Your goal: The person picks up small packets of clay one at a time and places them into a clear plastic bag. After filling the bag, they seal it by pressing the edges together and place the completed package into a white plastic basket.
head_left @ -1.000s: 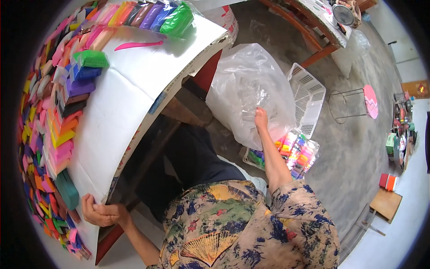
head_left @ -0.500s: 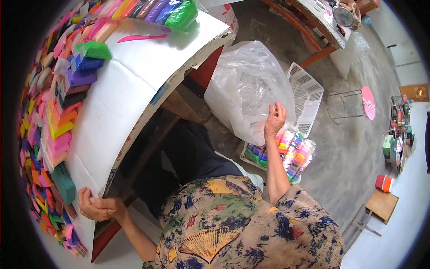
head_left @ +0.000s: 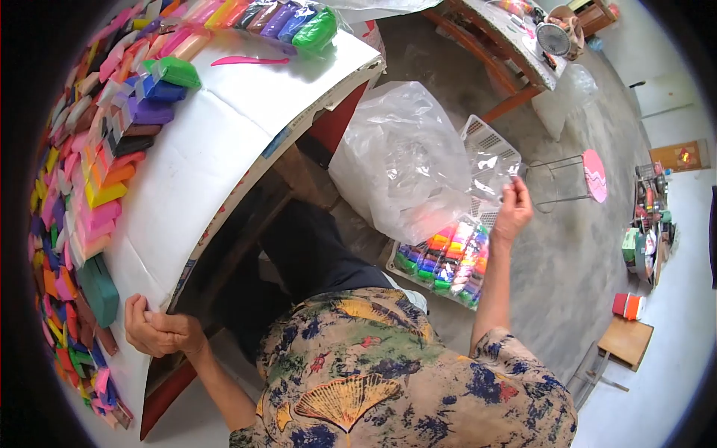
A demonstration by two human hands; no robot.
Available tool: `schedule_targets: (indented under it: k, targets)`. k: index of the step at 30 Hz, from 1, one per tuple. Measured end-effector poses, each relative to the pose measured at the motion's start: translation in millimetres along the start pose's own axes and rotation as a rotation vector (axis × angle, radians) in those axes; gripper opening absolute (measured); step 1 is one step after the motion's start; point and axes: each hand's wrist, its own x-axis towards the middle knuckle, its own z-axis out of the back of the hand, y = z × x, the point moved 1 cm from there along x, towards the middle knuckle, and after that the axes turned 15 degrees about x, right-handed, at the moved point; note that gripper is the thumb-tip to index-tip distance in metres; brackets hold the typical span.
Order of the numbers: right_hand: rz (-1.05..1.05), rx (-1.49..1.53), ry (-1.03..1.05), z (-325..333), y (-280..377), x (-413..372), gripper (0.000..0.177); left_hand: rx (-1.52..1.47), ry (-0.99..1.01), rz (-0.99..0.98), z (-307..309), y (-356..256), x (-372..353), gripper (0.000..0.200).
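My left hand (head_left: 163, 328) is curled closed at the near edge of the white tabletop (head_left: 216, 142); what its fingers hold, if anything, is hidden. Out to the right, my right hand (head_left: 514, 210) pinches a clear plastic bag (head_left: 489, 168), which hangs over a white slotted basket (head_left: 485, 138). Beside it a large translucent bag (head_left: 403, 149) bulges open. Below that sits a tray of colourful wrapped clay packs (head_left: 448, 261).
Many coloured clay packs (head_left: 75, 284) line the table's left side, with a pink plastic tool (head_left: 250, 60) and a teal block (head_left: 98, 287). A pink-topped stool (head_left: 594, 176) stands right. A second table (head_left: 497, 37) bears a small fan (head_left: 553, 39).
My right hand has moved right from the large bag and now pinches clear plastic. More of the clay tray shows. My left hand stays at the table edge.
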Motion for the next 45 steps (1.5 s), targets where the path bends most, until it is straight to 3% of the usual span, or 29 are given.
schedule_targets:
  k: [4,6,8,9,11,14,15,17,20,21,24,27,29,32,36,39,44,45]
  targets:
    - [-0.179,0.386,0.035,-9,96,1,0.027,-0.101,0.131,0.068,27,-23,22,0.022]
    - [-0.239,0.531,0.097,-19,131,-8,0.027,-0.362,0.139,0.157,46,-39,9,0.027]
    - [-0.253,0.587,0.178,-31,155,-19,0.026,-0.961,0.459,0.275,66,-79,27,0.039]
    - [-0.255,0.565,0.180,-41,166,-27,0.026,-1.337,0.729,0.428,70,-94,35,0.063]
    - [-0.266,0.611,0.259,-62,183,-42,0.025,-1.657,0.948,0.477,64,-113,43,0.105]
    - [-0.213,0.744,0.483,-80,183,-54,0.022,-1.966,0.984,0.277,56,-115,56,0.101]
    - [-0.170,0.767,0.502,-91,180,-59,0.022,-2.073,0.983,0.385,61,-112,62,0.091]
    - [-0.041,0.819,0.612,-106,168,-60,0.019,-2.057,0.966,0.345,65,-92,69,0.051]
    - [0.024,0.809,0.629,-139,173,-69,0.016,-2.010,0.740,0.455,64,-69,66,0.032]
    - [0.006,0.877,0.719,-150,180,-72,0.013,-1.895,0.657,0.428,68,-57,72,0.025]
    - [-0.017,0.945,0.834,-178,176,-75,0.013,-1.609,0.338,0.270,68,-27,74,0.025]
    - [-0.140,0.976,0.936,-202,170,-83,0.021,-1.477,0.151,0.243,70,-13,69,0.027]
    - [-0.156,0.967,1.093,-218,162,-79,0.032,-1.313,0.058,0.165,70,-6,67,0.031]
    - [-0.225,0.873,1.052,-237,190,-83,0.034,-1.026,-0.003,0.035,68,7,64,0.040]
    - [0.302,0.396,0.900,-248,212,-93,0.039,-0.817,0.045,-0.023,64,14,54,0.049]
    - [0.615,0.287,1.097,-254,223,-115,0.038,-0.767,0.068,-0.044,58,16,49,0.049]
    - [1.081,0.019,1.371,-281,230,-169,0.058,-0.773,0.105,-0.035,48,15,40,0.044]
    - [1.153,-0.030,1.396,-286,226,-177,0.051,-0.764,0.114,-0.046,47,15,39,0.043]
